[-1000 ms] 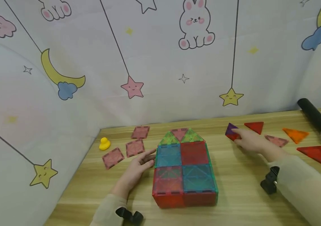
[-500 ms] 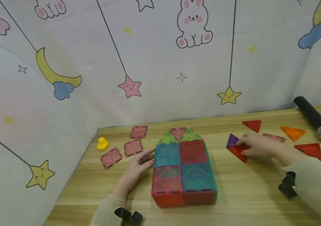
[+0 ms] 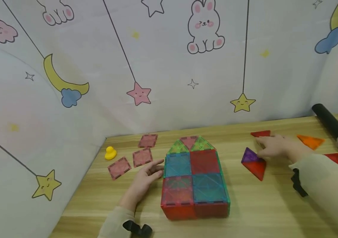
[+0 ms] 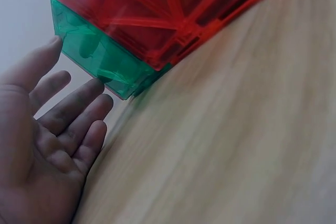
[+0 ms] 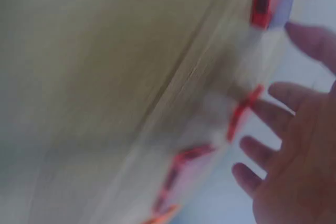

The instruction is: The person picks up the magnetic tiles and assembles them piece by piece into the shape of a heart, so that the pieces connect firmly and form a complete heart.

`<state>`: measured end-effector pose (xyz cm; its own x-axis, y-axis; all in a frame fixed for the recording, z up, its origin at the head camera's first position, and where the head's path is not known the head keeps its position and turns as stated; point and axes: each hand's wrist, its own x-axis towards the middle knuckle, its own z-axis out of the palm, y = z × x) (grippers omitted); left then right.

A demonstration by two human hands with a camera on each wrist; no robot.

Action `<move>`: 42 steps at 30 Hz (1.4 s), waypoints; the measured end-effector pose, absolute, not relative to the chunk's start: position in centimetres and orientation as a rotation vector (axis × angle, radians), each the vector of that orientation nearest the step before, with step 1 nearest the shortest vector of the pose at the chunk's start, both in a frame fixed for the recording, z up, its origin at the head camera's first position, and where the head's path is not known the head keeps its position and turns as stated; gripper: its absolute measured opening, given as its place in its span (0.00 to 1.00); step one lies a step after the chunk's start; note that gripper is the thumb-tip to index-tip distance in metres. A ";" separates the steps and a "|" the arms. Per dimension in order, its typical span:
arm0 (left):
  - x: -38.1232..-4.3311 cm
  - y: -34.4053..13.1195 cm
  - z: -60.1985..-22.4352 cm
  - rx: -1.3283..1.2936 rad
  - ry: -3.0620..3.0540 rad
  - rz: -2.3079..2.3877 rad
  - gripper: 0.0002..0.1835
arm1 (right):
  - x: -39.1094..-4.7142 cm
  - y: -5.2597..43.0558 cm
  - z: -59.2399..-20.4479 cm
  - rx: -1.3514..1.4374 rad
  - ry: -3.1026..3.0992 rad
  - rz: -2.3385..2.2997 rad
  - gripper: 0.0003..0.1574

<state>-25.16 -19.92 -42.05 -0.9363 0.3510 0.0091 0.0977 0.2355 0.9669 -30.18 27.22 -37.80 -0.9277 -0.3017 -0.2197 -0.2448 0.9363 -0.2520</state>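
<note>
My left hand (image 3: pixel 146 177) rests on the table beside a box built of magnetic tiles (image 3: pixel 207 185), fingers loosely extended. Its fingertips are at the box's green side (image 4: pixel 100 56) in the left wrist view; I cannot tell whether they press it. To the right, my right hand (image 3: pixel 279 147) reaches over the table with spread fingers. Those fingertips are at a red triangular tile (image 3: pixel 259 133), which they partly cover. Just below that hand lie a purple triangular tile (image 3: pixel 249 155) and a larger red triangular tile (image 3: pixel 256 168), edge against edge.
Several pink square tiles (image 3: pixel 142 157) and a yellow toy duck (image 3: pixel 110 153) lie at the left. Toward the right are an orange triangular tile (image 3: pixel 311 141), another red triangular tile (image 3: pixel 334 158) and a microphone (image 3: pixel 335 127). A printed cloth (image 3: pixel 169 66) hangs behind the table.
My right hand drew the purple and red triangular tiles nearer, left them, and moved back to the far red triangular tile. That tile has shifted slightly left. My left hand stayed put.
</note>
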 end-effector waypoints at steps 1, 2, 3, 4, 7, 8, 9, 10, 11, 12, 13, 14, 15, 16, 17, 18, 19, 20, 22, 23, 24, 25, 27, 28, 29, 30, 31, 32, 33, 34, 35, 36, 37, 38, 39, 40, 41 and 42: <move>-25.1 -19.8 -42.0 0.426 2.296 1.777 0.27 | -29.5 26.9 -37.7 -0.462 2.808 -0.338 0.51; -25.1 -19.6 -42.0 0.424 2.292 1.793 0.26 | -28.7 26.6 -37.6 -0.508 2.778 -0.374 0.51; -25.0 -19.6 -42.0 0.420 2.294 1.810 0.26 | -27.9 26.3 -37.5 -0.566 2.754 -0.392 0.52; -25.0 -19.5 -41.9 0.413 2.296 1.826 0.25 | -27.2 26.0 -37.3 -0.609 2.728 -0.422 0.52; -25.0 -19.5 -41.8 0.393 2.317 1.836 0.24 | -25.1 25.2 -37.2 -0.691 2.721 -0.468 0.52; -25.0 -19.5 -41.9 0.392 2.315 1.836 0.24 | -24.7 25.1 -37.4 -0.714 2.749 -0.441 0.53; -25.0 -19.4 -41.9 0.385 2.316 1.828 0.25 | -24.3 24.9 -37.5 -0.741 2.778 -0.411 0.53; -25.0 -19.4 -42.0 0.379 2.312 1.827 0.25 | -24.1 24.8 -37.7 -0.768 2.804 -0.390 0.52; -24.9 -19.4 -42.0 0.372 2.297 1.834 0.25 | -23.8 24.7 -37.8 -0.787 2.819 -0.371 0.50; -24.8 -19.3 -42.1 0.366 2.276 1.846 0.25 | -23.6 24.6 -37.9 -0.806 2.815 -0.366 0.48; -24.5 -19.5 -41.9 0.361 2.259 1.863 0.26 | -23.5 24.4 -37.9 -0.838 2.804 -0.360 0.46; -24.2 -19.6 -41.7 0.359 2.244 1.880 0.26 | -23.3 24.1 -37.9 -0.865 2.780 -0.356 0.43; -23.9 -19.8 -41.4 0.362 2.231 1.892 0.26 | -23.1 23.9 -37.9 -0.883 2.747 -0.366 0.40; -23.5 -19.9 -41.1 0.362 2.225 1.898 0.26 | -22.9 23.7 -37.9 -0.885 2.721 -0.385 0.38; -23.2 -20.0 -40.7 0.366 2.223 1.895 0.26 | -22.6 23.5 -37.9 -0.869 2.702 -0.408 0.37; -23.0 -20.0 -40.2 0.379 2.234 1.873 0.27 | -22.3 23.2 -38.0 -0.850 2.702 -0.429 0.36; -22.7 -19.9 -39.8 0.395 2.245 1.842 0.27 | -22.0 22.9 -38.1 -0.819 2.721 -0.435 0.37; -22.6 -19.7 -39.3 0.413 2.261 1.801 0.28 | -21.7 22.6 -38.3 -0.784 2.750 -0.447 0.38; -22.2 -19.0 -38.4 0.447 2.277 1.711 0.31 | -21.3 22.1 -38.6 -0.710 2.832 -0.472 0.40; -22.0 -18.5 -37.9 0.472 2.285 1.660 0.33 | -21.1 21.9 -38.7 -0.684 2.869 -0.474 0.40; -21.7 -18.0 -37.5 0.505 2.302 1.605 0.36 | -21.0 21.7 -38.8 -0.676 2.898 -0.466 0.40; -21.4 -17.5 -37.1 0.531 2.331 1.549 0.38 | -21.0 21.6 -38.8 -0.672 2.916 -0.462 0.40; -20.3 -16.7 -36.4 0.606 2.409 1.450 0.42 | -21.0 21.5 -38.7 -0.675 2.932 -0.480 0.38; -19.7 -16.4 -36.2 0.660 2.458 1.389 0.44 | -21.0 21.5 -38.8 -0.666 2.937 -0.485 0.40; -19.1 -16.2 -36.0 0.736 2.513 1.325 0.46 | -21.0 21.4 -38.9 -0.660 2.944 -0.490 0.41; -18.5 -16.0 -35.8 0.817 2.562 1.254 0.47 | -21.1 21.4 -38.9 -0.647 2.952 -0.498 0.44; -17.9 -15.7 -35.7 0.910 2.609 1.167 0.48 | -21.2 21.4 -39.0 -0.633 2.966 -0.508 0.46; -17.5 -15.5 -35.7 1.014 2.648 1.079 0.48 | -21.2 21.4 -39.1 -0.619 2.978 -0.521 0.48; -17.1 -15.2 -35.8 1.110 2.690 0.985 0.48 | -21.3 21.4 -39.2 -0.608 2.990 -0.532 0.49; -16.9 -14.9 -35.9 1.194 2.735 0.898 0.47 | -21.3 21.5 -39.3 -0.606 3.000 -0.540 0.50; -16.8 -14.6 -36.1 1.258 2.767 0.833 0.46 | -21.4 21.6 -39.3 -0.609 3.007 -0.550 0.49; -16.8 -14.3 -36.4 1.296 2.807 0.772 0.45 | -21.4 21.7 -39.3 -0.607 3.011 -0.560 0.49; -16.8 -14.1 -36.6 1.317 2.848 0.732 0.44 | -21.4 21.9 -39.4 -0.606 3.014 -0.573 0.49; -16.9 -14.0 -36.8 1.309 2.883 0.719 0.43 | -21.4 21.9 -39.4 -0.598 3.014 -0.588 0.50; -17.1 -13.9 -37.0 1.289 2.914 0.716 0.43 | -21.4 22.0 -39.4 -0.589 3.021 -0.586 0.51; -17.3 -13.9 -37.1 1.267 2.933 0.723 0.43 | -21.3 22.0 -39.5 -0.575 3.031 -0.575 0.52; -17.5 -13.9 -37.1 1.241 2.938 0.733 0.44 | -21.4 22.0 -39.6 -0.570 3.041 -0.563 0.53; -17.7 -13.9 -37.1 1.218 2.948 0.729 0.45 | -21.4 21.9 -39.6 -0.562 3.048 -0.552 0.54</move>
<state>-17.74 -13.89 -37.15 -0.7157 0.6390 0.2820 0.6968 0.6253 0.3514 -21.36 21.93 -39.60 -0.9363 -0.3445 0.0690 -0.3468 0.8749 -0.3381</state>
